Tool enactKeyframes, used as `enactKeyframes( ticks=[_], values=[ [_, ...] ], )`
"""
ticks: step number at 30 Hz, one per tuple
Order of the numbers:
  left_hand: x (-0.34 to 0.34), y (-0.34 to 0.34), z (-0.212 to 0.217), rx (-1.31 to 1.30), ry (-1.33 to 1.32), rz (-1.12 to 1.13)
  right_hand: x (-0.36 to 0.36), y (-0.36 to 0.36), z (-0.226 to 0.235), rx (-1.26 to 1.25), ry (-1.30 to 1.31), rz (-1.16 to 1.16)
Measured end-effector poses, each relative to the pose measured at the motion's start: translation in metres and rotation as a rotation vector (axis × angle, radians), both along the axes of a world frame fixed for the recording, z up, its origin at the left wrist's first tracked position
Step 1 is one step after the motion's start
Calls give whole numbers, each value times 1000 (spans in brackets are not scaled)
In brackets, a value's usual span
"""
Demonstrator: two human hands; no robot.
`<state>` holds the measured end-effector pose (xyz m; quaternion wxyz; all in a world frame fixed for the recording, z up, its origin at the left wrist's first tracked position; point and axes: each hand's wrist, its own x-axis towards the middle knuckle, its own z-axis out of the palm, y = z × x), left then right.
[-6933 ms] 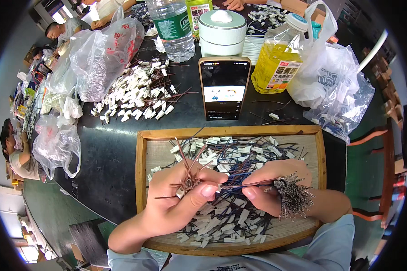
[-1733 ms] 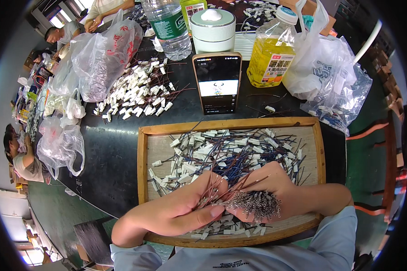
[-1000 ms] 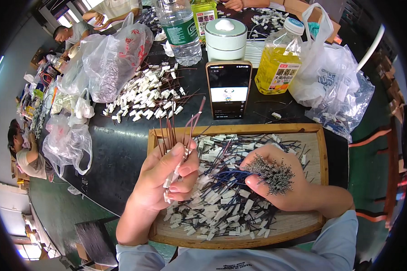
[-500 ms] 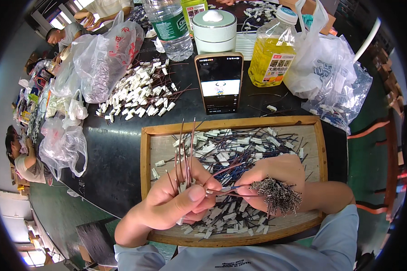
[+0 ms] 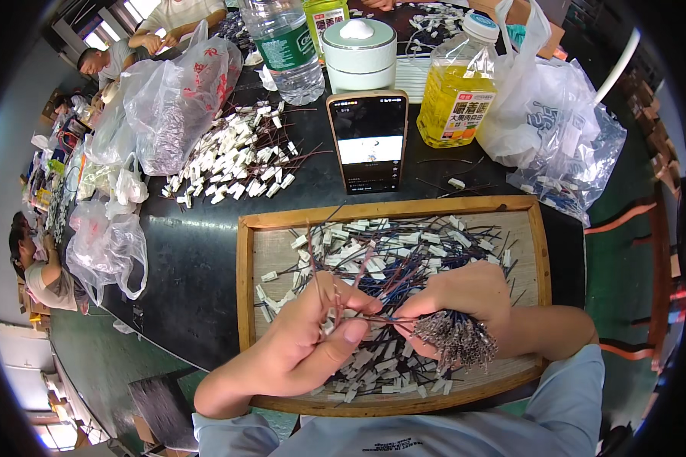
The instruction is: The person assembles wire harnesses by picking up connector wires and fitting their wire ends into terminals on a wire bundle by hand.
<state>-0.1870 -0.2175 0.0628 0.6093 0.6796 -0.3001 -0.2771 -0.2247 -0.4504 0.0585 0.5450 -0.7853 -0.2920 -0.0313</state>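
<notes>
Over a shallow wooden tray point(image 5: 245, 305), my two hands meet almost at the fingertips. My right hand point(image 5: 476, 293) is closed round a thick bundle of thin wires point(image 5: 459, 339), whose crimped metal ends fan out below the fist. Pinched in my left hand point(image 5: 297, 343) are several reddish-brown wires point(image 5: 312, 255) that stick up past the fingers; a bit of white connector shows among them, mostly hidden by the palm. A few wires stretch between the two hands. Beneath them the tray holds many white connectors point(image 5: 358, 369) with dark, blue and brown leads.
Behind the tray a phone point(image 5: 370, 171) stands upright. A heap of white connectors point(image 5: 236, 156) lies left of it. Farther back are a water bottle point(image 5: 286, 57), a white canister point(image 5: 360, 65) and a yellow drink bottle point(image 5: 453, 95). Plastic bags point(image 5: 110, 244) flank the table; other people sit at left.
My left hand has tilted and shifted slightly right, closing the gap to the right hand. The wires in it blur with motion, and its connector is less visible. The right-hand bundle has turned slightly.
</notes>
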Motion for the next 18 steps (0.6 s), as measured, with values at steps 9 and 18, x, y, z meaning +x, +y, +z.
enactKeyframes(
  ticks=[9, 18],
  values=[
    [-3, -10, 3, 102, -334, -65, 0, 0, -10, -33, 16, 29],
    [0, 2, 2, -97, 25, 218, 7, -1, -7, -31, -133, -144]
  ],
)
